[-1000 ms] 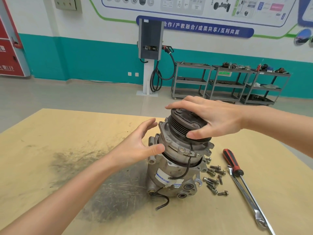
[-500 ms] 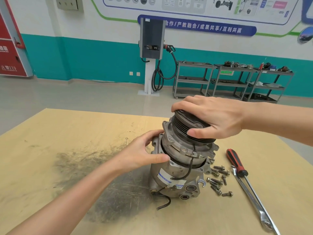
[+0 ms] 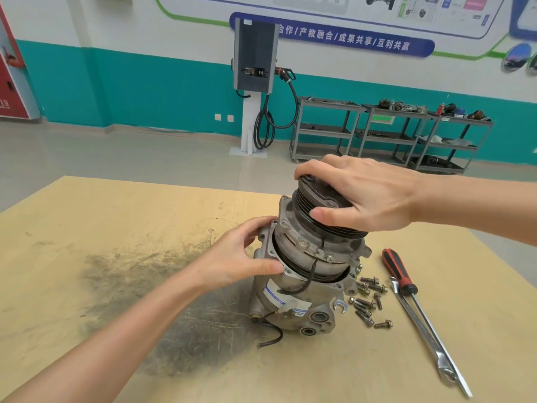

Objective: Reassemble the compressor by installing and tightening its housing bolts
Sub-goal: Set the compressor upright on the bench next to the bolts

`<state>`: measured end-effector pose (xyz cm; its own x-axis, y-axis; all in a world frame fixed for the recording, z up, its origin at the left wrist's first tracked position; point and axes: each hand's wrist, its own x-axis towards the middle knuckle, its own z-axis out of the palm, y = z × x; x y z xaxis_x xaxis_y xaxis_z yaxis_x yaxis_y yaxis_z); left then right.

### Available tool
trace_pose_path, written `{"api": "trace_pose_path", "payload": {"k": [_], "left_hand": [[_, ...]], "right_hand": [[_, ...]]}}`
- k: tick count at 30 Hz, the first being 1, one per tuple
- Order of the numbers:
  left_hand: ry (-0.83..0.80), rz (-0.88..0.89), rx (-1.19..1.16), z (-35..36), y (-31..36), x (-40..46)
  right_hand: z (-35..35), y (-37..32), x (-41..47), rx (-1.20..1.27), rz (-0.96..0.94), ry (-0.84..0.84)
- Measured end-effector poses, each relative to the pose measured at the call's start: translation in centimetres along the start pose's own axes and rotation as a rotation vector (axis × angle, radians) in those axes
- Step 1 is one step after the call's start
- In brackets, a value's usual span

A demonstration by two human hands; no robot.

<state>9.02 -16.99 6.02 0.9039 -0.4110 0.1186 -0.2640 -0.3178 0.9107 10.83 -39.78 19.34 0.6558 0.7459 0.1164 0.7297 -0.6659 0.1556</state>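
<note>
Compressor [image 3: 302,289] stands upright near the middle of the tan wooden table [image 3: 87,228], its lower body [image 3: 290,303] resting on a dark, scuffed patch of the tabletop. Its upper section [image 3: 313,251], carrying the black pulley [image 3: 322,207], sits tilted in the open mouth of the lower body, with a dark gap and a black ring showing round the joint. A black wire [image 3: 308,279] hangs down the front across a white label.

Right hand [image 3: 369,196] lies over the pulley from above, fingers curled over its far rim and thumb pressed against its near edge, gripping it. Left hand [image 3: 235,257] grips the flange of the lower body, thumb on the front rim, fingers curled round the back.

Just right of the compressor lie a long steel wrench [image 3: 427,335] and a red-and-black screwdriver [image 3: 399,273], crossing each other. Between them and the housing lies a loose cluster of bolts [image 3: 367,301], touching the tabletop only, none of them fitted.
</note>
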Motion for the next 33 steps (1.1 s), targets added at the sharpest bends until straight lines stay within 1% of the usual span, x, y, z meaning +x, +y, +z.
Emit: {"api": "trace_pose_path", "payload": {"k": [4,9,13,17,23,24,26,29,30,31,33], "left_hand": [[0.016,0.0,-0.035,0.2,-0.2,-0.1],[0.026,0.03,-0.014,0.5,-0.8,-0.1],[-0.013,0.037,-0.013,0.2,-0.9,0.1],[-0.111,0.053,-0.004,-0.4,-1.4,0.3],[-0.107,0.097,-0.035,-0.5,-0.2,0.1],[-0.08,0.116,-0.027,-0.7,0.3,-0.2],[0.07,0.196,-0.019,-1.3,1.3,-1.3],[0.383,0.492,-0.03,-1.9,2.4,-3.3],[0.431,0.56,-0.013,-2.1,2.7,-3.9],[0.445,0.594,0.007,-2.1,2.8,-4.4],[0.422,0.604,0.048,-2.0,2.8,-5.0]], "right_hand": [[-0.2,-0.2,-0.3,-0.017,-0.005,-0.027],[0.6,-1.3,-1.0,-0.108,-0.139,-0.039],[1.6,-1.7,-1.1,-0.056,-0.078,-0.031],[1.6,-1.6,-0.9,-0.061,-0.093,-0.023],[1.3,-1.6,-1.0,-0.063,-0.076,-0.073],[1.4,-1.6,-1.0,-0.062,-0.069,-0.083],[1.4,-1.6,-1.1,-0.057,-0.052,-0.104],[1.2,-1.5,-1.3,-0.046,-0.03,-0.139],[1.2,-1.5,-1.4,-0.046,-0.028,-0.149],[1.2,-1.4,-1.4,-0.045,-0.025,-0.155],[1.2,-1.5,-1.5,-0.025,-0.011,-0.168]]}}
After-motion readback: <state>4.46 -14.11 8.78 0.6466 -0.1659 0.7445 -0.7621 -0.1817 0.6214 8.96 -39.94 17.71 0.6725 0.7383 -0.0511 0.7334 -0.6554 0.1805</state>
